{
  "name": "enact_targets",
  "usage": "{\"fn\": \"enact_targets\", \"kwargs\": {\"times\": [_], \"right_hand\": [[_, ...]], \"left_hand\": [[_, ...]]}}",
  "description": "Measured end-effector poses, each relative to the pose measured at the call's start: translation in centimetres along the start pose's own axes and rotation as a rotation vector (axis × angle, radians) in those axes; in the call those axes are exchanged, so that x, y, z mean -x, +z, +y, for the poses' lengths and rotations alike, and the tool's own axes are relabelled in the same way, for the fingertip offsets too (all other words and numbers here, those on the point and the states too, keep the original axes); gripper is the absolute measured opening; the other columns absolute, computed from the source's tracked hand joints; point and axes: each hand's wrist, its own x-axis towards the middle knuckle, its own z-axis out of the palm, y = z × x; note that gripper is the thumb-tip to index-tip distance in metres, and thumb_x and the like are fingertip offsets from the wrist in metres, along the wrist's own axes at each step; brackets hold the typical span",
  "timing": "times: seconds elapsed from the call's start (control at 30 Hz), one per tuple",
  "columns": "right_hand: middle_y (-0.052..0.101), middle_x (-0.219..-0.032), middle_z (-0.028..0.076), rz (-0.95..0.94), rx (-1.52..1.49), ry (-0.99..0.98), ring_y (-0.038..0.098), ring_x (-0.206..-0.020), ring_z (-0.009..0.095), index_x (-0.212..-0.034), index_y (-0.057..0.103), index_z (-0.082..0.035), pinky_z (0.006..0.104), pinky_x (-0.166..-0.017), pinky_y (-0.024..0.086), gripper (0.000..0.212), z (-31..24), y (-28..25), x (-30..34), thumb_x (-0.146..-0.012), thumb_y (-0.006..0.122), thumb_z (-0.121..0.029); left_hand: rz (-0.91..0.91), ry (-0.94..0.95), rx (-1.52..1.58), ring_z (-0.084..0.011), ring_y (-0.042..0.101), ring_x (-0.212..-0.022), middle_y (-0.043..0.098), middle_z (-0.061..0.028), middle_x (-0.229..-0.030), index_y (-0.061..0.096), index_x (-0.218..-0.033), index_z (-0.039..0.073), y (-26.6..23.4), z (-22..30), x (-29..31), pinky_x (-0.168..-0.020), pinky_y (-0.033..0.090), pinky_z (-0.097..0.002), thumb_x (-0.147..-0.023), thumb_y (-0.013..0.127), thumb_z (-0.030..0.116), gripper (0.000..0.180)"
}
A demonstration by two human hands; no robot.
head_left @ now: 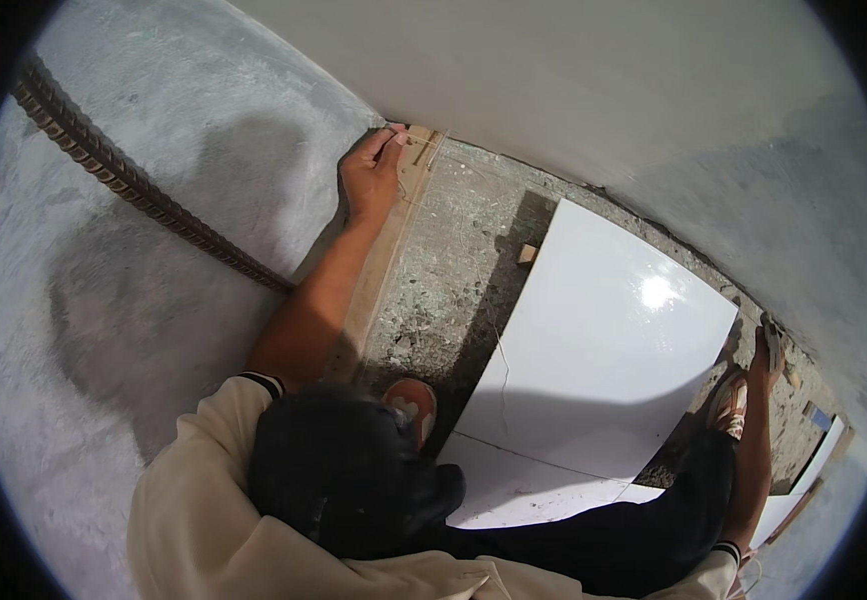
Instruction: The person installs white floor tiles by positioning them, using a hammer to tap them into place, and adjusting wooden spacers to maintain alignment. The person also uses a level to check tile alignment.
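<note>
My left hand (374, 175) reaches into the far corner, thumb and fingers pinched on a thin pale string (422, 137). It rests against the end of a brown strip (386, 262) that runs along the left wall. At the far right, low by the other wall, my right hand (771, 352) is by a small greyish object whose kind I cannot make out; its fingers are mostly hidden. Between my arms lies a large glossy white tile (604, 320), with a thin string (503, 375) across its left edge.
A ribbed steel bar (154, 195) slants across the left side. A small wooden block (527, 254) sits by the tile's left edge, on rough grey floor (459, 220). My orange shoe (414, 405) is left of the tile. More white tile pieces (776, 515) lie at lower right.
</note>
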Motion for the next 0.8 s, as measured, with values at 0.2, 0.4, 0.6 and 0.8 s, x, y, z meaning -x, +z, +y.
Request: {"fn": "enact_targets", "kwargs": {"times": [0.2,0.4,0.6,0.8], "right_hand": [[0.076,-0.123,0.016,-0.04,0.071,-0.062,0.071,-0.114,0.033,-0.128,0.074,-0.006,0.0408,-0.102,0.052,0.04,0.3,0.2,-0.4,-0.103,0.068,-0.036],[0.075,-0.127,0.016,-0.071,0.259,-0.002,0.068,-0.12,0.036,-0.131,0.073,-0.008,0.0418,-0.104,0.05,0.04,2.3,-0.4,-1.2,-0.103,0.066,-0.037],[0.072,-0.136,0.015,-0.112,0.146,-0.036,0.065,-0.129,0.03,-0.137,0.072,-0.011,0.0396,-0.109,0.047,0.039,1.0,0.0,-0.8,-0.105,0.064,-0.033],[0.072,-0.135,0.014,-0.111,0.121,-0.041,0.065,-0.129,0.029,-0.137,0.072,-0.012,0.039,-0.11,0.047,0.038,0.8,0.1,-0.7,-0.105,0.064,-0.032]], "left_hand": [[0.044,0.047,0.048,-0.0081,0.065,-0.089,0.075,-0.0018,-0.1,0.077,-0.114,-0.002,0.2,-0.2,0.2,-0.081,0.054,-0.024,-0.101,0.074,0.012,0.019],[0.065,0.041,0.106,-0.0061,0.061,-0.083,0.074,0.0,-0.094,0.078,-0.112,-0.003,0.9,0.1,0.3,-0.076,0.051,-0.0221,-0.099,0.076,0.009,0.018],[0.076,-0.008,0.099,-0.0064,0.062,-0.084,0.073,0.0002,-0.093,0.078,-0.112,-0.003,0.8,0.3,0.1,-0.076,0.051,-0.0222,-0.099,0.076,0.008,0.017],[0.083,0.039,0.062,-0.0075,0.065,-0.085,0.076,-0.0016,-0.096,0.078,-0.111,-0.002,0.5,-0.2,0.0,-0.079,0.053,-0.0232,-0.099,0.076,0.008,0.016]]}}
